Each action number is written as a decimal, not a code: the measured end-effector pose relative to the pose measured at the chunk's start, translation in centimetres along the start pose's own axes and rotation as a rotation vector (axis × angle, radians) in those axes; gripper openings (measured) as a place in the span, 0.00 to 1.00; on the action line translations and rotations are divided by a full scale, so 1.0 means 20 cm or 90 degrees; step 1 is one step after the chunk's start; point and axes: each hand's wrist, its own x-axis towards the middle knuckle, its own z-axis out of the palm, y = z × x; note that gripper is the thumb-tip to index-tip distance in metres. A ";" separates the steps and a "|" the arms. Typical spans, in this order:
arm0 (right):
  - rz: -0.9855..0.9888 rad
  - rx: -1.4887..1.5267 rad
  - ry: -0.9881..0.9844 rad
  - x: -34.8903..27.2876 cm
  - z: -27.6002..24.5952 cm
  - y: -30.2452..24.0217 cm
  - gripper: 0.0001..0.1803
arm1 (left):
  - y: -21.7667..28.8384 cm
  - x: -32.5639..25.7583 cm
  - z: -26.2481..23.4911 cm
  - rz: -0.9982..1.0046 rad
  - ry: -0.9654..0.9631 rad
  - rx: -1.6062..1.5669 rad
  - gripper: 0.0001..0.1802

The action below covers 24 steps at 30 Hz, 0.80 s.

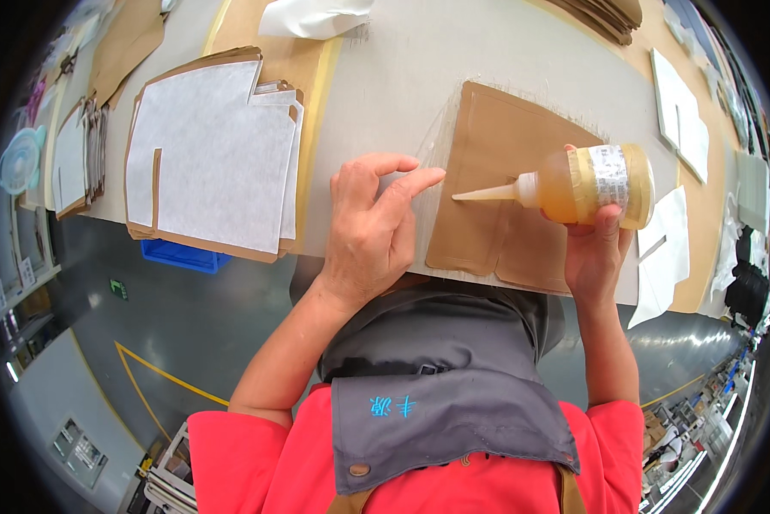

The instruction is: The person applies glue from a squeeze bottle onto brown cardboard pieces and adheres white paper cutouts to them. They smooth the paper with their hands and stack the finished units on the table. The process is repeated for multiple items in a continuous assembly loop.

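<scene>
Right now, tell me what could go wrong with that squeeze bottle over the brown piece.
1. The squeeze bottle lies sideways in the right hand, nozzle over the brown piece; a hard squeeze could blob.
2. The left hand has fingertips at the piece's edge near the nozzle and might get smeared.
3. The piece's near edge reaches the table edge, so it could slip.

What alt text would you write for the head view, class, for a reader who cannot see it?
The right hand tips a glue bottle, nozzle on a brown cardboard piece, while the left hand presses its edge. Cut sheets lie stacked to the left.
</scene>
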 end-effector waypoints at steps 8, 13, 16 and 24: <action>-0.007 -0.016 -0.002 -0.16 0.05 0.02 0.48 | 0.01 -0.01 0.01 -0.006 0.006 0.006 0.27; 0.012 -0.110 -0.037 -0.23 0.04 0.00 0.56 | 0.02 0.00 0.00 0.000 0.027 0.016 0.25; -0.055 -0.105 -0.060 -0.26 0.04 0.01 0.59 | 0.01 -0.01 0.01 0.011 0.021 0.016 0.26; 0.004 0.088 0.114 -0.36 -0.21 -0.06 0.55 | 0.03 0.01 0.00 -0.015 0.013 0.022 0.25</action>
